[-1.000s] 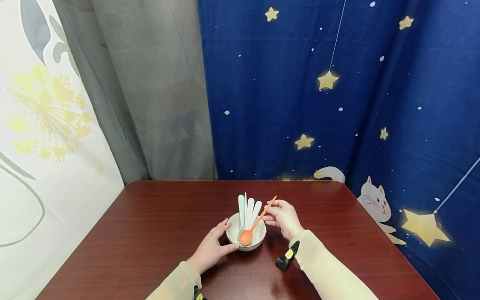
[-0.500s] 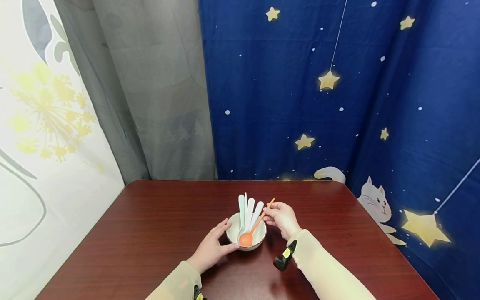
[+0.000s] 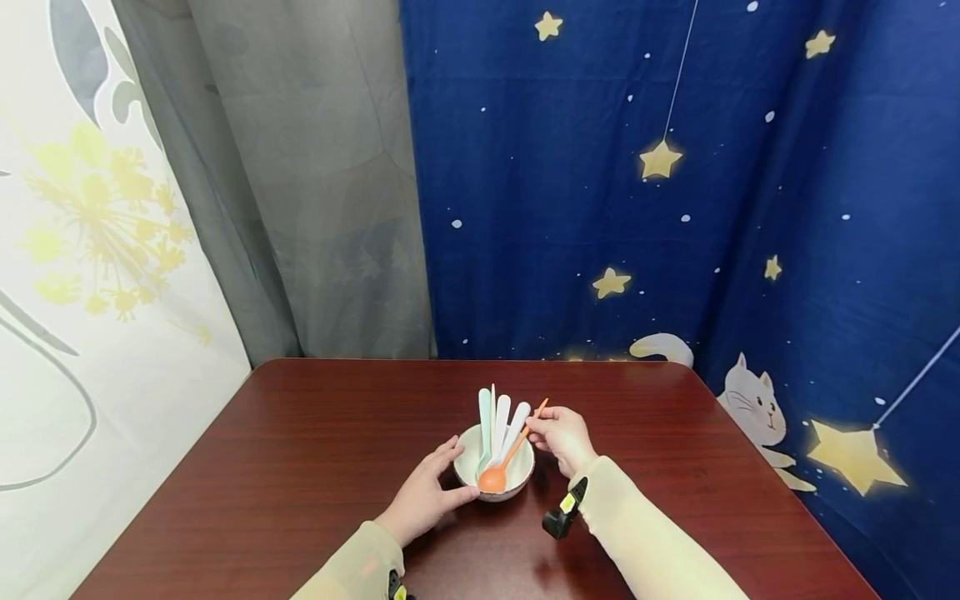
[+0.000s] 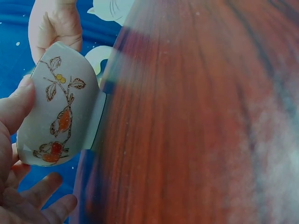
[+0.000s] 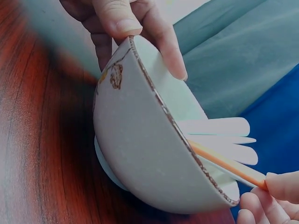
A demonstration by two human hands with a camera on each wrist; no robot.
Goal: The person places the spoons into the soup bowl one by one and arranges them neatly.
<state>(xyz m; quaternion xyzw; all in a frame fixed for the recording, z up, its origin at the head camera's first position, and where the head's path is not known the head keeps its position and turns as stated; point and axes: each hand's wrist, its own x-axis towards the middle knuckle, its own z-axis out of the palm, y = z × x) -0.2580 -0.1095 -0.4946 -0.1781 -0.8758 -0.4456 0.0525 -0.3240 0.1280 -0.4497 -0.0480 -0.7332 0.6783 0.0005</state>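
Note:
A pale bowl with a brown rim stands on the table, and painted branches with orange fruit show on its outside. My left hand holds it from the left, thumb at the rim and the other fingers spread round the side. On the right, my right hand pinches the handle of an orange spoon, whose round head lies inside the bowl. Beside it, a mint-green handle, a thin pale one and two white handles lean up from the bowl. Their lower ends are partly hidden by the orange spoon.
A dark red wooden table spreads around the bowl. Behind its far edge hang a grey curtain and a blue curtain with stars. A black wrist strap sits on the right sleeve.
My right hand has moved slightly left and down, lowering the end of the orange spoon's handle. The rightmost white handle has tilted a little right. My left hand stays on the bowl.

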